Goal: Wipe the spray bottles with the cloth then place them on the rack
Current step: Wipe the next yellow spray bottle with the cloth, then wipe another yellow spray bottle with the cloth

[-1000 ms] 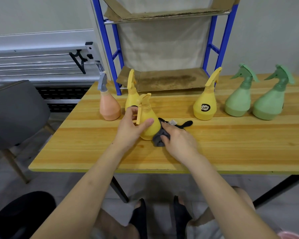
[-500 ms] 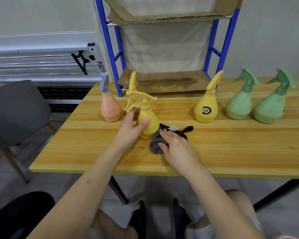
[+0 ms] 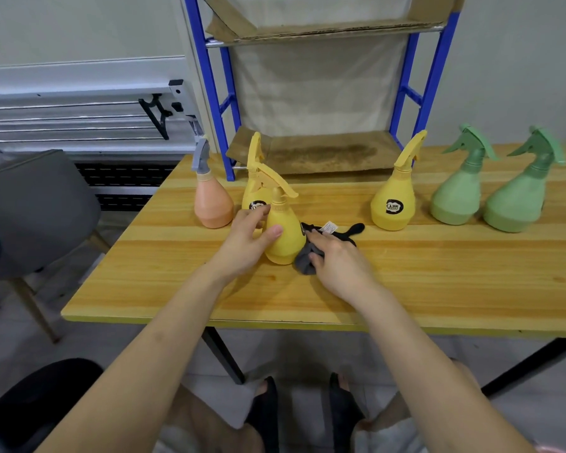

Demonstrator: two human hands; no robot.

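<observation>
On the wooden table [image 3: 406,289] before the blue rack [image 3: 307,152], left hand [image 3: 245,240] grips the upright yellow spray bottle [image 3: 283,233], right hand [image 3: 337,259] bunches the soft dark cloth [image 3: 307,261] against its base; light, smooth plastic, likely slippery, best held around the belly.

Six spray bottles upright on table [image 3: 438,289], in a loose row along the far half. From left: leftmost bottle [image 3: 211,204]; second bottle [image 3: 255,188] just beside it, partly behind held bottle [image 3: 283,233], which stands nearer the front edge. Left hand [image 3: 245,238] against held bottle's left side; cloth [image 3: 311,256] touching its right base, under right hand [image 3: 337,259]. Further right: fourth bottle [image 3: 394,197], then fifth bottle [image 3: 456,194] and sixth bottle [image 3: 517,197] close together. Rack [image 3: 311,152] behind table centre. Chair [image 3: 36,207] left of table.
</observation>
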